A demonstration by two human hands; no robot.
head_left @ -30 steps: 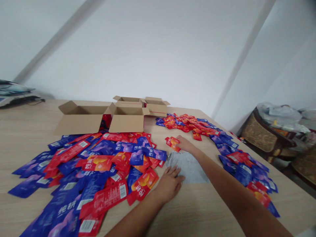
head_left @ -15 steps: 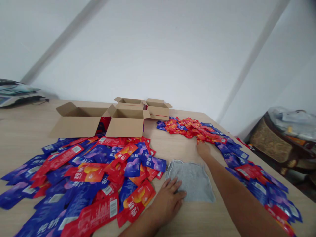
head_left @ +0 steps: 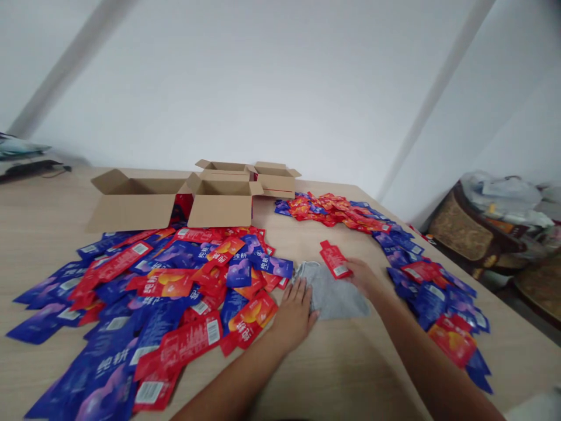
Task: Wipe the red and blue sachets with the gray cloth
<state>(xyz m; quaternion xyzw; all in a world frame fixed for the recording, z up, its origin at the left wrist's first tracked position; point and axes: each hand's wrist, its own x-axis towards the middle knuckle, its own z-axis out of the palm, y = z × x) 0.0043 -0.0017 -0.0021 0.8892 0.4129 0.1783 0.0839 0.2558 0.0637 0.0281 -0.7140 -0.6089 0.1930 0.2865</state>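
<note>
Lower right of frame centre, the right hand point(head_left: 360, 277) holds a red pouch point(head_left: 334, 258) over grey cloth point(head_left: 339, 301); the left hand point(head_left: 293, 316) touches the cloth's left edge.

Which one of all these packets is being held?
The red packet in the right hand, barcode side showing, near the grey cloth. The other packets in sight lie in heaps on the table.

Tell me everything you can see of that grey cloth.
The grey cloth looks like thin fabric, roughly four-sided, with pale edging or cord at its far left corner. It lies flat on the table. The left hand rests on its left side; the red packet in the right hand hides part of it.
</note>
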